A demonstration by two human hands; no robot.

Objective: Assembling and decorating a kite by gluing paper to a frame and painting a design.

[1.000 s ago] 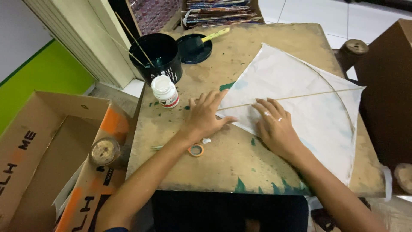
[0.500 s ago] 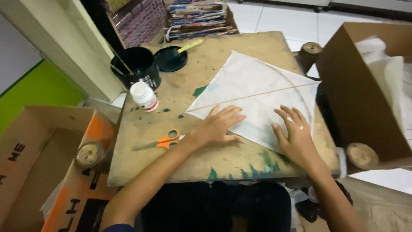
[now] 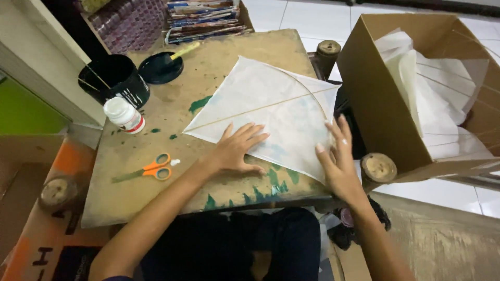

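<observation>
White paper kite (image 3: 265, 112) lies flat on the stained wooden table (image 3: 172, 203), its corner hanging past the right edge. Left hand (image 3: 235, 151) flat on its lower left edge, fingers spread. Right hand (image 3: 337, 161) spread open on the lower right edge, at the table's rim. Orange scissors (image 3: 151, 169) just left of the left hand. White bottle (image 3: 124, 115), black pot (image 3: 115, 79) and lid with brush (image 3: 161, 66) further back. Open cardboard box (image 3: 385, 104) with more kites on the right.
</observation>
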